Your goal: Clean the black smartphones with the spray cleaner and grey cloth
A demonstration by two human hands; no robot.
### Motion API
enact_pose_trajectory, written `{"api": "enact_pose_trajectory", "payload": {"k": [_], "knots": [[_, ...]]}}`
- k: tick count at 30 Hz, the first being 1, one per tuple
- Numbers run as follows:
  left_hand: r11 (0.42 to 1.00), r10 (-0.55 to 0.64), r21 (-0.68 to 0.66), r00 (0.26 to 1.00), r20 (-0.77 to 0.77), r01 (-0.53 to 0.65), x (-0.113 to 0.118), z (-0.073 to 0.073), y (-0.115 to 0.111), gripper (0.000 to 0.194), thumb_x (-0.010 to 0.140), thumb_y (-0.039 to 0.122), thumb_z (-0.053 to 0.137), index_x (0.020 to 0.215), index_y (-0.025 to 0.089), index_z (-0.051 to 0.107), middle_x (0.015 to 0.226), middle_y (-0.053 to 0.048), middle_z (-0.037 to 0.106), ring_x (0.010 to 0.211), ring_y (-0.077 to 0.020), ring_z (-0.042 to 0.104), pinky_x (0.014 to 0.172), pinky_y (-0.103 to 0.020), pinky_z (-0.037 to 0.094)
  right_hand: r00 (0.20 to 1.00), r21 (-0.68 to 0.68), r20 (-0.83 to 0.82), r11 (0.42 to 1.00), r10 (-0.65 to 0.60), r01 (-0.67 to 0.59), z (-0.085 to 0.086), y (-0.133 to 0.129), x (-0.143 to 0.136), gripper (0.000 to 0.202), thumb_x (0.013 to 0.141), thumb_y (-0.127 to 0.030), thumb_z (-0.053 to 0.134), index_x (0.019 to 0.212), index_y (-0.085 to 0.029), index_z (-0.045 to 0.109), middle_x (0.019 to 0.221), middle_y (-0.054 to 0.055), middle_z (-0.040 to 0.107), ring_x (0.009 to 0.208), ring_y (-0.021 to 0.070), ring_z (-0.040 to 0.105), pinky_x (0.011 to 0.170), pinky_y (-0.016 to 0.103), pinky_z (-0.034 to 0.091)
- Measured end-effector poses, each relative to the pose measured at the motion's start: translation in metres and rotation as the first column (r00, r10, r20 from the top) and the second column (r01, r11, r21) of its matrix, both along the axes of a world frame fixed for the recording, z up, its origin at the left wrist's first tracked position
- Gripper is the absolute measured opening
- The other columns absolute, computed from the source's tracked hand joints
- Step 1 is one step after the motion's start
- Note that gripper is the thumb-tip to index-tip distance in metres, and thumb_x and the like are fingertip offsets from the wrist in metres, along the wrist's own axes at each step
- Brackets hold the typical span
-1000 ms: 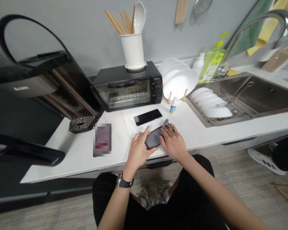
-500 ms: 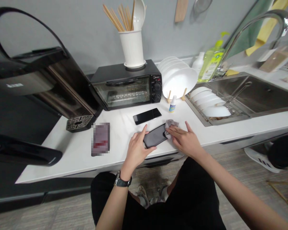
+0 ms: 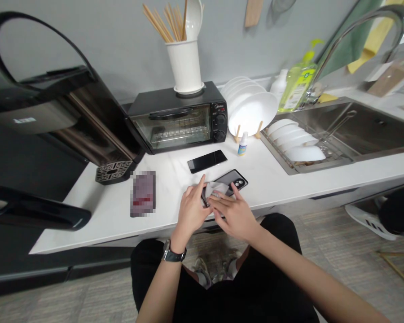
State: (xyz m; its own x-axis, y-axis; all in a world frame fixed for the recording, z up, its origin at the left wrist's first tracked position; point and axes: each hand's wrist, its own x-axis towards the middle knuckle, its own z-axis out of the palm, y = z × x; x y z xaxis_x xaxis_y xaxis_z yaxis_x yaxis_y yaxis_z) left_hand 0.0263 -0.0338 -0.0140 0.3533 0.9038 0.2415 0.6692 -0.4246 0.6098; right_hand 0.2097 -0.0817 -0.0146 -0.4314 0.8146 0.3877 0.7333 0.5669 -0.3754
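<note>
A phone (image 3: 225, 178) with a grey back and dark rim lies at a slant on the counter, its round camera lenses at the right end. My left hand (image 3: 192, 208) grips its left end between thumb and forefinger. Under the fingers of my right hand (image 3: 235, 215), a crumpled light grey cloth (image 3: 217, 188) is pressed onto the phone's left part. Just behind lies a second phone (image 3: 207, 161), glossy black side up. A small white spray bottle (image 3: 243, 144) with a blue and yellow label stands behind the grey phone.
A blurred-out dark flat item (image 3: 143, 194) lies left. Behind stand a black drinks machine (image 3: 97, 121), a toaster oven (image 3: 178, 128) bearing a utensil holder (image 3: 185, 67), and racked white plates (image 3: 252, 114). At right is a sink (image 3: 366, 139) with bowls (image 3: 294, 141). Another person's shoe (image 3: 370, 223) shows below.
My right hand and the cloth have slid left along the phone, from its right end to near my left hand. The camera lenses now show. My left hand keeps its grip.
</note>
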Motion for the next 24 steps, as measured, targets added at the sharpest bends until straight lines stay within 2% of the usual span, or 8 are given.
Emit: {"api": "enact_pose_trajectory", "payload": {"k": [4,7,10,13,16,18,21,24], "knots": [[1.0,0.006,-0.014,1.0,-0.004,-0.006,0.002,0.003,0.0,0.108,0.082,0.031,0.088,0.168,0.032,0.023,0.144,-0.006,0.067,0.125,-0.0314,0.056,0.111,-0.048,0.045,0.976,0.105,0.146,0.983,-0.162,0.148,-0.001,0.009,0.053,0.041,0.108,-0.036,0.05,0.142,-0.017,0.064,0.143,0.012,0.07,0.156,0.0346,0.04,0.13,0.07,0.012],[1.0,-0.003,-0.008,1.0,-0.019,0.002,0.004,0.003,0.002,0.112,0.08,0.034,0.09,0.168,0.033,0.022,0.145,-0.005,0.067,0.124,-0.0309,0.057,0.111,-0.048,0.044,0.946,0.17,0.19,0.957,-0.265,0.234,-0.003,0.025,0.071,0.047,0.108,-0.04,0.05,0.143,-0.012,0.063,0.146,0.017,0.067,0.161,0.0375,0.028,0.128,0.071,0.017],[1.0,-0.013,0.009,1.0,-0.021,0.014,0.005,0.003,0.004,0.111,0.079,0.034,0.09,0.168,0.033,0.023,0.145,-0.005,0.066,0.125,-0.0308,0.057,0.111,-0.048,0.045,0.948,0.158,0.167,0.956,-0.271,0.245,-0.005,0.039,0.055,0.051,0.108,-0.04,0.048,0.144,-0.005,0.061,0.147,0.022,0.064,0.16,0.0369,0.03,0.128,0.067,0.023],[1.0,-0.006,0.016,1.0,-0.011,0.007,0.003,0.001,0.004,0.106,0.082,0.03,0.086,0.168,0.031,0.025,0.142,-0.006,0.067,0.125,-0.0313,0.057,0.11,-0.048,0.046,0.954,0.093,0.095,0.957,-0.283,0.275,-0.005,0.04,0.015,0.049,0.108,-0.032,0.044,0.14,0.0,0.063,0.144,0.025,0.066,0.155,0.0373,0.04,0.128,0.065,0.027],[0.999,-0.019,0.044,1.0,-0.009,0.019,0.0,-0.001,0.003,0.095,0.087,0.013,0.07,0.169,0.027,0.024,0.142,-0.009,0.067,0.124,-0.0301,0.057,0.109,-0.047,0.048,0.985,-0.01,0.032,0.985,-0.171,0.171,0.0,0.024,-0.021,0.045,0.107,-0.024,0.041,0.14,-0.005,0.064,0.143,0.021,0.067,0.145,0.0319,0.055,0.127,0.057,0.033],[0.997,-0.037,0.061,0.999,-0.014,0.038,-0.002,-0.002,0.002,0.094,0.086,0.005,0.061,0.169,0.026,0.023,0.144,-0.01,0.066,0.124,-0.0292,0.057,0.109,-0.046,0.048,0.998,-0.06,0.003,0.996,-0.061,0.061,0.003,0.011,-0.03,0.045,0.107,-0.023,0.041,0.143,-0.008,0.063,0.147,0.017,0.066,0.142,0.0268,0.058,0.126,0.05,0.038],[0.999,-0.007,0.043,1.0,-0.027,0.009,-0.001,-0.002,0.0,0.097,0.085,0.009,0.07,0.169,0.028,0.024,0.144,-0.008,0.066,0.124,-0.0301,0.057,0.109,-0.047,0.048,1.0,-0.082,0.012,0.997,0.003,-0.002,0.003,0.001,-0.012,0.042,0.108,-0.024,0.042,0.142,-0.013,0.065,0.146,0.011,0.067,0.139,0.0234,0.061,0.124,0.045,0.042],[1.0,0.014,0.024,1.0,-0.021,-0.013,0.002,0.0,0.0,0.104,0.083,0.026,0.085,0.168,0.031,0.025,0.144,-0.006,0.067,0.124,-0.0309,0.057,0.109,-0.048,0.047,0.993,-0.021,0.098,0.997,-0.067,0.069,0.0,0.006,0.031,0.042,0.109,-0.026,0.043,0.142,-0.014,0.065,0.147,0.012,0.066,0.138,0.0255,0.063,0.121,0.048,0.044]]}}
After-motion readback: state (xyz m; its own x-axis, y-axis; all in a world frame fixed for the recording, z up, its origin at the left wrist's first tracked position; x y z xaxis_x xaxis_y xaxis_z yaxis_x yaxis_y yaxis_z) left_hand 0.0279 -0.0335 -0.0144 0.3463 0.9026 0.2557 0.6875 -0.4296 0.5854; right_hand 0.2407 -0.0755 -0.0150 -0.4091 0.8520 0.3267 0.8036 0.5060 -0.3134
